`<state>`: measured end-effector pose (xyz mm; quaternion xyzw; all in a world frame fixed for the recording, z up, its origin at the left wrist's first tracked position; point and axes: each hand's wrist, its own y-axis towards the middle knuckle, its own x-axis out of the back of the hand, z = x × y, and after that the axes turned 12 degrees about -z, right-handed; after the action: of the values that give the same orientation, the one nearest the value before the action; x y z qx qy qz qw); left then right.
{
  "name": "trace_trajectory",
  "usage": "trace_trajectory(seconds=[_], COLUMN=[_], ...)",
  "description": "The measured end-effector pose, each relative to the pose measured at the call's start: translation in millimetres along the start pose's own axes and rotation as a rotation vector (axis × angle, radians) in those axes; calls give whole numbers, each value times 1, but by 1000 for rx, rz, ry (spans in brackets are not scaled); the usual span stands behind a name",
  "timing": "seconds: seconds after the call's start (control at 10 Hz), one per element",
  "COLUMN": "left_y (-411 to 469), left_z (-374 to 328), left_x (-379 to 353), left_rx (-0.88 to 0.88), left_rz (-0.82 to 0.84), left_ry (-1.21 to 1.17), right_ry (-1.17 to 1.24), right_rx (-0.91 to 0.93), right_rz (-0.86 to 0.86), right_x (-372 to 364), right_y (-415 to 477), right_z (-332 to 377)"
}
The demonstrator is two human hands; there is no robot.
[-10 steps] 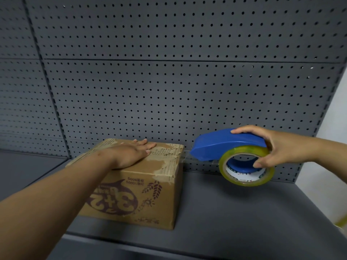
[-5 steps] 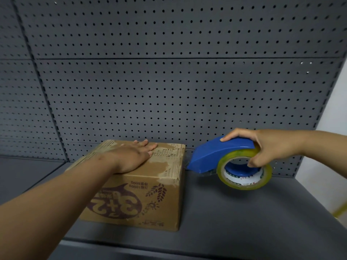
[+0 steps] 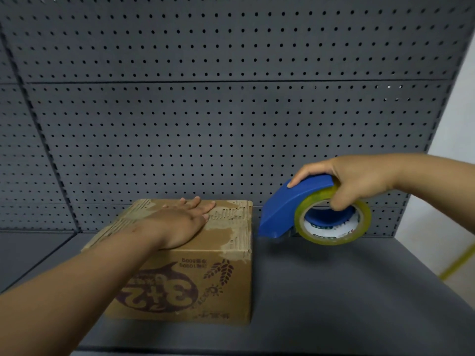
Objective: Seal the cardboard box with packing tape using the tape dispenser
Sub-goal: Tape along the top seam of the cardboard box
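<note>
A closed cardboard box (image 3: pixel 195 283) with a purple print and torn, peeled patches on its top stands on the grey shelf. My left hand (image 3: pixel 180 224) lies flat on the box top, fingers spread, holding nothing. To the right of the box, my right hand (image 3: pixel 357 183) grips a blue tape dispenser (image 3: pixel 290 206) carrying a roll of clear yellowish tape (image 3: pixel 334 222). The dispenser's nose tilts down and left, close to the box's upper right edge and just above the shelf. I cannot tell whether a tape strip runs to the box.
The grey shelf (image 3: pixel 334 304) stretches right of the box and in front of it. A grey pegboard wall (image 3: pixel 231 111) rises directly behind. A pale wall (image 3: pixel 447 176) and a yellow line on the floor show past the shelf's right end.
My right hand has lowered the dispenser and tipped its nose downward beside the box's right edge. The left hand stays flat on the box top.
</note>
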<state>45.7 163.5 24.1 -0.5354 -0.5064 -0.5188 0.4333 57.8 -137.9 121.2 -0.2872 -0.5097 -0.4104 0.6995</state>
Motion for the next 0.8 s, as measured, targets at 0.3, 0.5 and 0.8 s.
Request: trace_trajectory(seconds=[0.3, 0.5, 0.8], left_y=[-1, 0, 2], left_z=[0, 1, 2], left_x=[-1, -1, -1], left_rx=[2, 0, 3], left_rz=[1, -2, 4], left_ry=[2, -4, -9], right_ry=[-154, -185, -152], right_rx=[-13, -35, -24], right_rz=[123, 143, 147], right_x=[11, 15, 16], right_y=[9, 12, 3], right_z=[45, 56, 51])
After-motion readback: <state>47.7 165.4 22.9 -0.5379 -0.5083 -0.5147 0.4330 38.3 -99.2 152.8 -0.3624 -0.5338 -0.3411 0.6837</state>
